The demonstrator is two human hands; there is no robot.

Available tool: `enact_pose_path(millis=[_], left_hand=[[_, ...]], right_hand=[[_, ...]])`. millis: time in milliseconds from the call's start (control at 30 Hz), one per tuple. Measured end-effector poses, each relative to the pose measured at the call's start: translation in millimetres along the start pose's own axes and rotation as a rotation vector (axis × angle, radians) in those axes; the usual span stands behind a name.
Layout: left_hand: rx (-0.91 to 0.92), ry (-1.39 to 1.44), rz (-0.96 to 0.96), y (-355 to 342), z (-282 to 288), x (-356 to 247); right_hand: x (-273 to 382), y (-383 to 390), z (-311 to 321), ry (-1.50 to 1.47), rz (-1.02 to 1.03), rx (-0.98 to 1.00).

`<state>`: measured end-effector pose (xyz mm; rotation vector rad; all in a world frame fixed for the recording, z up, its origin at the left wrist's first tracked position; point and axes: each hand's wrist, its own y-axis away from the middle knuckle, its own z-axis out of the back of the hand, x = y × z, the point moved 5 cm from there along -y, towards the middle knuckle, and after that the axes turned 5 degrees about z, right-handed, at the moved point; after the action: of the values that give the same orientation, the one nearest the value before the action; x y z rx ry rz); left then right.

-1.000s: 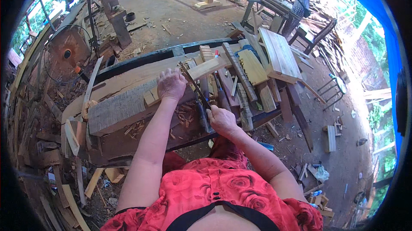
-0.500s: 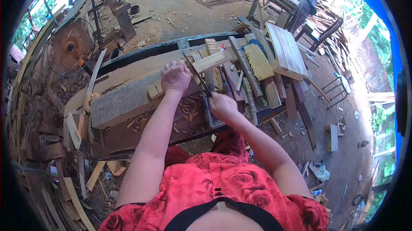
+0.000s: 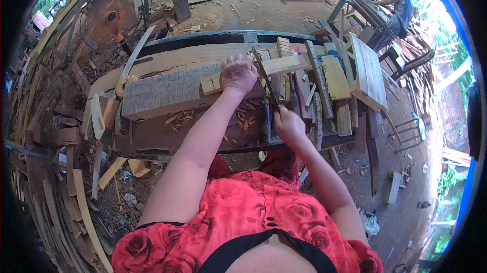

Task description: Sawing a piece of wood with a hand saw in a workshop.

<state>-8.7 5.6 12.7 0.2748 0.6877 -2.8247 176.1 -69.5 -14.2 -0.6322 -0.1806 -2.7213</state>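
Note:
My left hand [image 3: 238,74] presses down, closed over a pale strip of wood [image 3: 286,64] that lies across a thick grey-brown beam [image 3: 162,92]. One end of the strip shows left of the hand; the rest reaches out to the right. My right hand [image 3: 290,127] is wrapped round the near end of a handsaw [image 3: 265,75]. Its narrow dark blade crosses the strip just right of my left hand. How deep the blade sits in the wood I cannot tell. Right below the strip, wood shavings [image 3: 246,113] lie beside a dark-handled tool [image 3: 266,121].
Right of the saw lie notched wooden bars [image 3: 319,78], a yellowish block [image 3: 335,75] and a pale box-like piece [image 3: 368,73]. A fan [image 3: 111,17] stands at the far left. Another person [image 3: 398,14] works at the far right. A small stool [image 3: 418,128] stands right.
The whole view has shifted, so the bench appears farther right and higher. Against the strip, my right hand and the saw's handle have come slightly nearer me. My left hand keeps its hold.

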Motion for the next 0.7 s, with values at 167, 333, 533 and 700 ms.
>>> enact_pose_path(millis=[167,333,533,700], left_hand=[[-0.001,0.037,-0.040,3.4,5.4,-6.1],[0.046,0.024,-0.008,-0.1,0.1,-5.8],[0.059,-0.009,0.024,0.5,2.6,-3.6],[0.056,0.021,-0.030,-3.1,1.2,-5.2]], right_hand=[[0.8,-28.8,0.9,-0.027,0.056,-0.093],[13.6,-74.8,1.9,-0.031,0.063,-0.099],[-1.6,1.9,9.5,0.007,0.019,-0.008],[11.5,-70.3,6.1,-0.044,0.016,-0.070]])
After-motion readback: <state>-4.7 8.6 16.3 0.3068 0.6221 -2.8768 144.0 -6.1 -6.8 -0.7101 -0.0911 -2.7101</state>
